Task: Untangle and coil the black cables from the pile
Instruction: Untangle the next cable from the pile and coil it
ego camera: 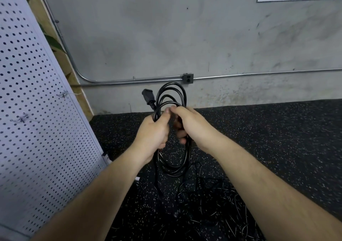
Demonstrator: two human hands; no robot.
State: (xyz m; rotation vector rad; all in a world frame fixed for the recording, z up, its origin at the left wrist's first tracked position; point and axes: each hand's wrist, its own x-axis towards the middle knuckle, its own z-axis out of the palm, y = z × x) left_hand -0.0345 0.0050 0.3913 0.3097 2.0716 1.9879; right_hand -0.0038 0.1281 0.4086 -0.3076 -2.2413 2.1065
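coil (188, 153): black cable wound in several loops, held upright in mid-air above the floor mat (277, 139).
left hand (155, 131): fingers curled tight round the loops at the coil's 9 o'clock side.
right hand (192, 124): fingers wrapped round the 3 o'clock side, thumb tip near the left thumb.
connector (148, 97): free end, sticks up at the coil's 11 o'clock, outside the grip.
pile (203, 194): remaining black cables on the mat at 6 o'clock, below the coil; strands are hard to separate against the dark mat.
risk 1: a strand seems to drop from the coil toward the pile; if it is snagged, a pull would likely drag the tangle tighter.
risk 2: if either grip loosens, the uneven loops could spring apart.
risk 3: the loose connector could swing and catch a loop.
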